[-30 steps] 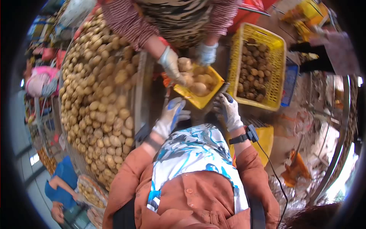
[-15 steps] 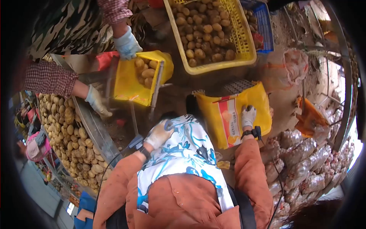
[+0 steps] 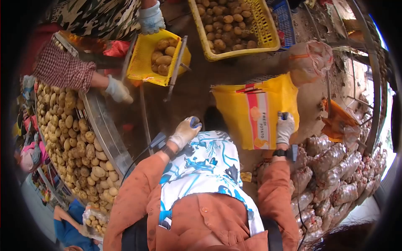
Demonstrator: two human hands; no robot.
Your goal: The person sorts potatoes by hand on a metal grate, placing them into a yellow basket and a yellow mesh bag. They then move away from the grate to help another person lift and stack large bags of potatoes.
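Taking twelve as straight ahead of the wearer, a white apron with blue flowers (image 3: 201, 163) lies nearest, over an orange-brown shirt (image 3: 197, 221). The gloved left hand (image 3: 185, 131) is at the apron's upper edge, a little short of twelve, its fingers curled in; whether they pinch anything is hard to tell from this angle. At half past one, the gloved right hand (image 3: 285, 127) has its fingers folded tight on the cloth of a yellow bag (image 3: 234, 111), near the bag's right edge. That bag spreads across one o'clock, its "FRESH POTATO" print facing up. Toward three o'clock lie wrapped bags (image 3: 335, 180) in a heap, and at two an orange sheet (image 3: 337, 123).

At ten o'clock, loose potatoes (image 3: 79, 146) are piled beside a metal-edged surface (image 3: 104, 127). Farther out, between eleven and twelve, a second yellow bag (image 3: 142, 58) stands open on a metal frame (image 3: 176, 62), potatoes inside. One gloved hand of a co-worker (image 3: 150, 19) is at its far rim; the other (image 3: 118, 89) is nearer, toward ten-thirty. Beyond twelve, a yellow crate (image 3: 268, 35) holds more potatoes, with a blue crate (image 3: 284, 21) just right of it.
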